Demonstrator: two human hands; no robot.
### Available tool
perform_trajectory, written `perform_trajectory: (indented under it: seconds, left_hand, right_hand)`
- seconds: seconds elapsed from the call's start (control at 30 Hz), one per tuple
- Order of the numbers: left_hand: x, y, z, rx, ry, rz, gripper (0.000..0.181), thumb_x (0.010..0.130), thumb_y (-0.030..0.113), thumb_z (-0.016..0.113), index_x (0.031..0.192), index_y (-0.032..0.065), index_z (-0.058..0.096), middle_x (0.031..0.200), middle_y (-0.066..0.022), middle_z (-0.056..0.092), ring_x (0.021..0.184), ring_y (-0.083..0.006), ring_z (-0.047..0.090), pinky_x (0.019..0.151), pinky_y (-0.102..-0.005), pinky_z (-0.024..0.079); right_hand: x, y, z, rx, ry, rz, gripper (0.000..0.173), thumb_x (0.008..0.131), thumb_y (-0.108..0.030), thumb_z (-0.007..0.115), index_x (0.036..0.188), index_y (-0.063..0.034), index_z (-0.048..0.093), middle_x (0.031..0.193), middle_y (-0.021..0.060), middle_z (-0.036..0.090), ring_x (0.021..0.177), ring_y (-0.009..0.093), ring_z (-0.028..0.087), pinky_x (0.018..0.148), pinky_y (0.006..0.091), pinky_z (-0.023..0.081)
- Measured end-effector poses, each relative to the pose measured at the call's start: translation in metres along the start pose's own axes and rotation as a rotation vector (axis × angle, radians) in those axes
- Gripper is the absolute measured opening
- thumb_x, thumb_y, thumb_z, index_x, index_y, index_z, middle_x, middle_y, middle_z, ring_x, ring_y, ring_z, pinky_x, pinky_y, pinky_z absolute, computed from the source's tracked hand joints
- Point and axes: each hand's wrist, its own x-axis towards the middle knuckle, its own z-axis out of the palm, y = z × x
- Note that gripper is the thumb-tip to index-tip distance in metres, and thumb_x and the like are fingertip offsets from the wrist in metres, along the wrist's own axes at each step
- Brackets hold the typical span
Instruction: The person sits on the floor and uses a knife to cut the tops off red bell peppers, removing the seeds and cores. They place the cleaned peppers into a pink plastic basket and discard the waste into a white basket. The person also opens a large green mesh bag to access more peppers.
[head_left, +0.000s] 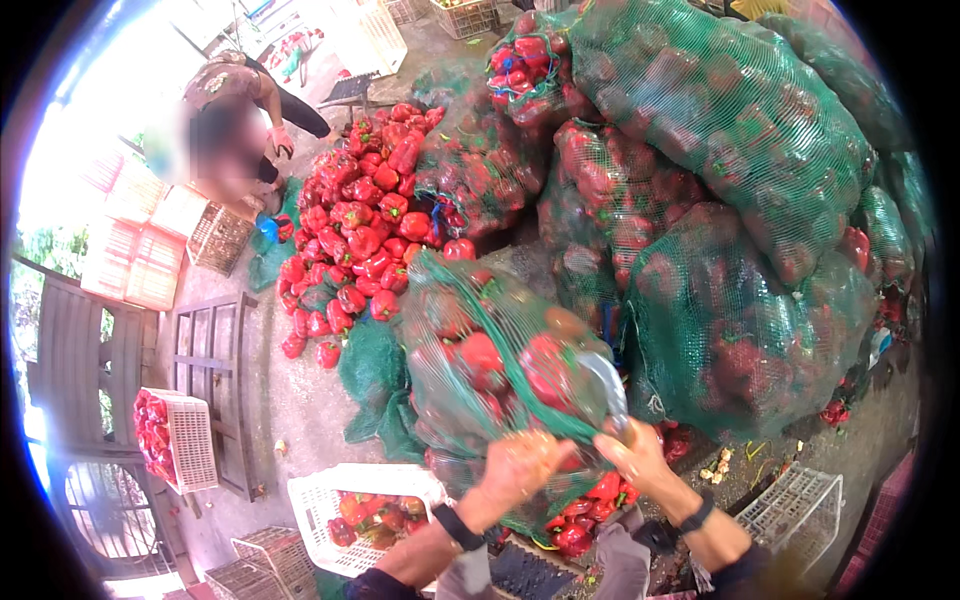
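A green mesh sack (480, 360) full of red bell peppers lies directly before me, its netting gathered into a taut fold along the top. My left hand (525, 466) is clenched on the netting near the sack's lower end. In my right hand (637, 453) is a curved metal tool (611, 386), sickle-like in shape, its bend lying over the mesh; the handle is hidden by my fingers. Beneath my hands, loose red bell peppers (576, 529) show at the sack's lower end. A white plastic crate (322, 517) holding red and mottled peppers stands left of my left forearm.
More filled mesh sacks (727, 112) are piled ahead and to the right. A heap of red peppers (360, 232) lies beyond my sack, with a gloved co-worker (225, 82) bending beside it. A slatted frame (214, 375) and a pepper-filled crate (196, 442) stand left; another crate (799, 499) is right.
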Motion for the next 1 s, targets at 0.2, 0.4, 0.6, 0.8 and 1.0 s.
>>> perform_trajectory:
  seconds: [0.2, 0.4, 0.6, 0.8, 1.0]
  left_hand:
    - [-0.036, 0.148, -0.003, -0.371, -0.132, 0.168, 0.023, 0.083, 0.028, 0.062, 0.067, 0.0118, 0.057, 0.059, -0.0022, 0.053, 0.054, -0.0197, 0.057, 0.049, -0.0319, 0.047]
    - [-0.06, 0.227, 0.065, -0.605, -0.387, 0.273, 0.029, 0.083, 0.032, 0.061, 0.064, 0.0115, 0.055, 0.066, -0.0038, 0.058, 0.06, -0.0192, 0.06, 0.044, -0.0328, 0.045]
    - [0.001, 0.221, 0.145, -0.657, -0.33, 0.076, 0.034, 0.085, 0.033, 0.06, 0.063, 0.0082, 0.053, 0.056, -0.0092, 0.054, 0.05, -0.0273, 0.056, 0.045, -0.0383, 0.043]
    - [0.03, 0.158, 0.122, -0.443, -0.247, 0.081, 0.035, 0.076, 0.035, 0.069, 0.06, 0.01, 0.05, 0.055, -0.0059, 0.052, 0.05, -0.0238, 0.056, 0.046, -0.0357, 0.043]
    - [0.05, 0.096, 0.091, -0.339, -0.243, 0.166, 0.038, 0.072, 0.037, 0.071, 0.061, 0.0087, 0.049, 0.056, -0.0054, 0.049, 0.052, -0.0234, 0.054, 0.047, -0.0346, 0.042]
  right_hand:
    - [-0.187, 0.031, -0.072, 0.226, 0.395, 0.108, 0.028, 0.075, -0.022, 0.069, 0.091, -0.0034, 0.054, 0.078, 0.0025, 0.056, 0.068, 0.01, 0.053, 0.056, 0.0266, 0.043]
    - [-0.293, 0.079, -0.1, 0.238, 0.845, 0.13, 0.037, 0.075, -0.021, 0.064, 0.103, -0.0058, 0.045, 0.081, 0.0036, 0.053, 0.069, 0.017, 0.057, 0.059, 0.0319, 0.052]
    - [-0.206, 0.085, -0.15, 0.371, 0.869, 0.052, 0.031, 0.08, -0.023, 0.063, 0.101, -0.002, 0.053, 0.087, 0.0031, 0.055, 0.076, 0.012, 0.052, 0.066, 0.026, 0.044]
    - [-0.126, 0.069, -0.147, 0.43, 0.575, 0.247, 0.026, 0.077, -0.02, 0.068, 0.091, -0.0086, 0.05, 0.078, -0.0017, 0.055, 0.062, 0.006, 0.05, 0.047, 0.0198, 0.038]
    - [-0.073, 0.04, -0.104, 0.502, 0.319, 0.212, 0.019, 0.08, -0.017, 0.067, 0.082, -0.0058, 0.051, 0.069, -0.0027, 0.052, 0.061, 0.006, 0.047, 0.054, 0.0227, 0.037]
